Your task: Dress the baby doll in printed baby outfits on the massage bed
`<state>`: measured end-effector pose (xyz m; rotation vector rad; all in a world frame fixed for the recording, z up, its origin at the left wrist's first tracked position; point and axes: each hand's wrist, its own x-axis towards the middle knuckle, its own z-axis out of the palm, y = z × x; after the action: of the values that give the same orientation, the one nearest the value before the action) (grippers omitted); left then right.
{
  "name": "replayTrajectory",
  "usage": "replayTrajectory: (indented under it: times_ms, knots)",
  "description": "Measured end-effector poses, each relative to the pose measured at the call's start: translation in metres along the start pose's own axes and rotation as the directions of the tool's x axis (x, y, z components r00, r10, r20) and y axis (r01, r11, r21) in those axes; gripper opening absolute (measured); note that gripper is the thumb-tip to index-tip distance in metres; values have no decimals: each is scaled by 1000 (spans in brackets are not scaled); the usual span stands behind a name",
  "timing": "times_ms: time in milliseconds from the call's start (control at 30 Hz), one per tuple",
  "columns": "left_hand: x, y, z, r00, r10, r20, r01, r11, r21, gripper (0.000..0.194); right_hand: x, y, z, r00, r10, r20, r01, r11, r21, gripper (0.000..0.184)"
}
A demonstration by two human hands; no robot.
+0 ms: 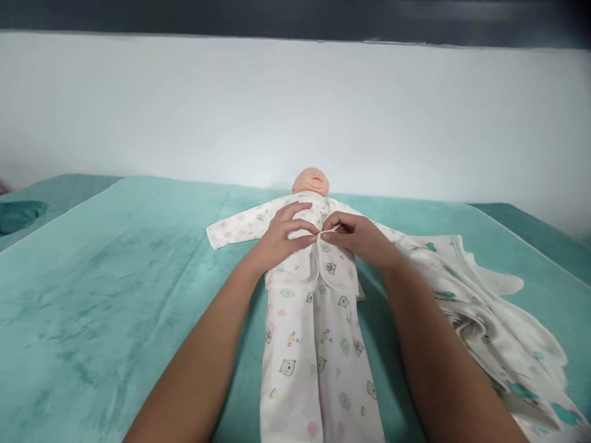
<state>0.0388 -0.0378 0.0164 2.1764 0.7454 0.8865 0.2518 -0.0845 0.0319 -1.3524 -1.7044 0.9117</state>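
A baby doll (312, 181) lies on its back, its head toward the white wall. It wears a white printed baby jacket (295, 269) and matching trousers (295, 351). Over the chest, my left hand (286, 234) pinches the jacket's front near the middle opening, thumb and index finger together, the other fingers spread on the cloth. Facing it, my right hand (353, 237) grips the edge of the other front panel, which is lifted a little. The fingertips of both hands almost meet at the opening. Whether a fastener lies between them is hidden.
A crumpled white printed cloth (480, 295) lies to the right, beside my right forearm. Teal plush fabric (115, 277) covers the surface under the doll. Behind it rises a white wall (231, 111) with a dark band along the top.
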Motion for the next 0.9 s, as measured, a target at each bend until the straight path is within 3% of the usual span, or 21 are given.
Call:
replayTrajectory:
  times_ms: [133,433,600,667,800,900]
  knots:
    - [2,-1,3,1000,21,-11,-20,999,39,12,-10,6,18,984,59,-170,-44,995,89,25]
    - [5,7,8,996,-11,-89,18,996,87,18,-10,9,14,995,12,-95,14,963,268,32]
    - [4,5,11,980,-33,-195,34,999,4,28,-7,13,19,967,-33,-252,104,955,276,44]
    - [6,4,12,969,-34,-244,38,999,11,32,-3,15,23,943,-42,-331,129,960,247,43]
    - [9,4,14,911,-102,-399,144,986,78,30,6,23,27,888,-12,-460,92,984,152,20]
    - [11,4,12,865,-205,-459,281,954,103,17,11,36,26,851,58,-522,31,986,161,32]
